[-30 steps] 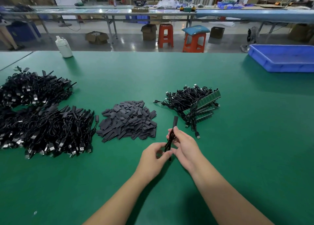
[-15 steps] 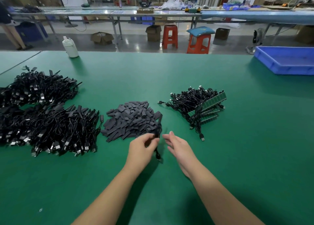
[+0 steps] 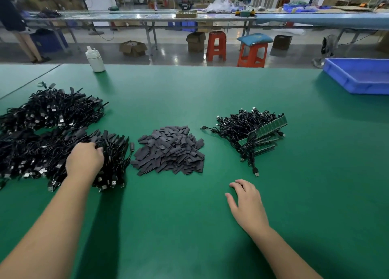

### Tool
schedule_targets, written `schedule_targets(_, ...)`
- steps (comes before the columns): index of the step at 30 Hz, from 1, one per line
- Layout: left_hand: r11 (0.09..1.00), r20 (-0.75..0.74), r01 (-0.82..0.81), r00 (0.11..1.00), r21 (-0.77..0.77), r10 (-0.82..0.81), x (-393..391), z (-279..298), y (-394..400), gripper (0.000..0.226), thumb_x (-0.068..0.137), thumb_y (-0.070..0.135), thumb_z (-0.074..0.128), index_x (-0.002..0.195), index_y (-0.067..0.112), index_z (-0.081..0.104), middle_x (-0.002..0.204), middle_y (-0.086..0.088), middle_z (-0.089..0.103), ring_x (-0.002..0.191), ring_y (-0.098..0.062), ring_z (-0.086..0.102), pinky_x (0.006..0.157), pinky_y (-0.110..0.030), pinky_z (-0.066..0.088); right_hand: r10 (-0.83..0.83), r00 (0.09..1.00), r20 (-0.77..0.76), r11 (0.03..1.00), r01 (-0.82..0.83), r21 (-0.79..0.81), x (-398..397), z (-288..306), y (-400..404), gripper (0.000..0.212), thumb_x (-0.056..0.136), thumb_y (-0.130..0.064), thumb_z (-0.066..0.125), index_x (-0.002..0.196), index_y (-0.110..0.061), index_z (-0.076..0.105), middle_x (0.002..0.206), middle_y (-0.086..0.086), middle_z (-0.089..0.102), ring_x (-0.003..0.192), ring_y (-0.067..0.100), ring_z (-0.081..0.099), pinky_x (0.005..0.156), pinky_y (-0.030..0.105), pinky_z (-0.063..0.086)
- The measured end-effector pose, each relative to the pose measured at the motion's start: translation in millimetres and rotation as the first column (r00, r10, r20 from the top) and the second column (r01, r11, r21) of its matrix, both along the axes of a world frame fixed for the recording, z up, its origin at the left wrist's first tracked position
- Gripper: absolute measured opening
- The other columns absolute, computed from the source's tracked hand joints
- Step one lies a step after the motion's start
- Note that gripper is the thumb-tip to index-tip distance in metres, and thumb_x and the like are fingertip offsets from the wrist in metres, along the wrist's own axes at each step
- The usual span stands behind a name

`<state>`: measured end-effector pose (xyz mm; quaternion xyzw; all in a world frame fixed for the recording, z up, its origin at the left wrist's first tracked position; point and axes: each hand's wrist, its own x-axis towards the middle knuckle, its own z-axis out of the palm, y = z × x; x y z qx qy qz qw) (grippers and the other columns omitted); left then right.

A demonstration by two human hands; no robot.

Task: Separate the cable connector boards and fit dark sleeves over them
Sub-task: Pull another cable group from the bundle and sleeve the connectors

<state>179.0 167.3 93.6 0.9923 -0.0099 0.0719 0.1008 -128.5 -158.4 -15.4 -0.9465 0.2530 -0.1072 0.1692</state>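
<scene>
A heap of dark sleeves lies mid-table. To its right is a bundle of black cables whose ends are still joined to green connector board strips. On the left spreads a big pile of sleeved cables. My left hand is on that pile's right edge, back up, fingers curled down among the cables; the fingertips are hidden. My right hand rests flat on the green table below the board bundle, fingers straight, holding nothing.
A second pile of black cables lies further back on the left. A white bottle stands at the far edge. A blue tray sits at the far right. Stools and benches stand beyond the table.
My left hand carried the sleeved cable from the middle leftward to the big pile. My right hand let go of it and moved down to the right onto the table.
</scene>
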Motion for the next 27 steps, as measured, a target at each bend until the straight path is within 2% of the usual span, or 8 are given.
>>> schedule_targets(5,0.98,0.025,-0.117,0.993,0.162,0.114,-0.3,-9.9,-5.1,0.032,0.099,0.029,0.047,0.113,0.007,0.066,0.126,-0.02,0.051,0.112,-0.041,0.046,0.092,-0.047,0.04,0.001,1.0,0.024,1.0,0.0,-0.025,-0.4,-3.1,0.6,0.042,0.1,-0.044,0.046,0.134,-0.022,0.054,0.137,-0.007,0.048,0.133,0.012,0.038,0.115,0.033,0.03)
schedule_targets(8,0.986,0.14,-0.118,0.985,0.122,0.101,-5.2,-5.3,-22.7,0.028,0.092,0.023,0.053,0.116,0.013,0.062,0.134,-0.019,0.048,0.117,-0.039,0.038,0.096,-0.048,0.033,0.004,1.0,0.031,0.999,-0.002,-0.048,-0.4,-4.3,1.1,0.041,0.1,-0.043,0.046,0.134,-0.022,0.055,0.136,-0.007,0.049,0.133,0.012,0.038,0.115,0.032,0.03)
schedule_targets(13,0.959,0.348,0.27,0.91,-0.083,-0.226,-34.5,-10.3,-82.2,0.041,0.086,0.014,0.064,0.126,0.007,0.062,0.127,-0.021,0.056,0.113,-0.037,0.045,0.093,-0.051,0.041,0.002,0.999,0.032,0.998,0.0,-0.056,-1.2,-2.9,2.2,0.041,0.1,-0.043,0.044,0.134,-0.023,0.053,0.137,-0.007,0.048,0.133,0.011,0.038,0.115,0.03,0.029)
schedule_targets(16,0.879,0.317,0.447,0.868,-0.165,-0.382,-77.6,-36.0,-126.2,0.041,0.084,0.013,0.066,0.125,0.01,0.063,0.125,-0.018,0.057,0.114,-0.032,0.048,0.097,-0.046,0.042,0.004,1.0,0.026,0.999,-0.003,-0.037,-1.0,-1.3,1.7,0.041,0.101,-0.044,0.043,0.134,-0.023,0.053,0.137,-0.009,0.048,0.134,0.01,0.037,0.116,0.03,0.028)
schedule_targets(20,0.77,0.237,0.634,0.76,-0.069,-0.605,-138.2,-86.6,-160.5,0.045,0.087,0.02,0.065,0.131,0.011,0.059,0.136,-0.018,0.052,0.122,-0.033,0.048,0.104,-0.047,0.041,0.02,0.999,0.033,1.0,-0.021,0.017,-2.6,-2.6,-0.1,0.037,0.101,-0.042,0.044,0.132,-0.024,0.055,0.136,-0.011,0.048,0.135,0.009,0.036,0.116,0.029,0.028)
schedule_targets(22,0.755,0.224,0.655,0.74,-0.027,-0.634,-148.7,-101.4,-163.4,0.047,0.088,0.023,0.065,0.132,0.01,0.058,0.139,-0.019,0.05,0.125,-0.037,0.047,0.105,-0.048,0.04,-0.008,0.996,0.091,0.992,-0.004,0.126,-1.4,6.3,-2.3,0.028,0.101,-0.04,0.047,0.112,-0.022,0.065,0.12,-0.012,0.058,0.121,0.011,0.05,0.103,0.028,0.039)
schedule_targets(24,0.79,0.218,0.612,0.775,-0.025,-0.593,-147.1,-105.1,-163.1,0.048,0.087,0.026,0.064,0.133,0.012,0.057,0.141,-0.019,0.046,0.127,-0.037,0.044,0.105,-0.049,0.039,-0.128,0.977,0.169,0.952,0.074,0.296,0.5,25.7,-12.8,0.036,0.099,-0.042,0.05,0.081,-0.015,0.064,0.084,-0.003,0.067,0.085,0.022,0.062,0.076,0.037,0.049)
schedule_targets(27,0.824,0.192,0.566,0.813,-0.037,-0.55,-144.4,-106.3,-163.7,0.049,0.088,0.027,0.063,0.133,0.01,0.056,0.142,-0.02,0.045,0.128,-0.036,0.043,0.105,-0.049,0.038,-0.426,0.856,0.293,0.813,0.22,0.54,13.3,70.2,-53.4,0.028,0.096,-0.039,0.055,0.087,-0.015,0.066,0.075,0.004,0.067,0.062,0.021,0.064,0.065,0.042,0.055)
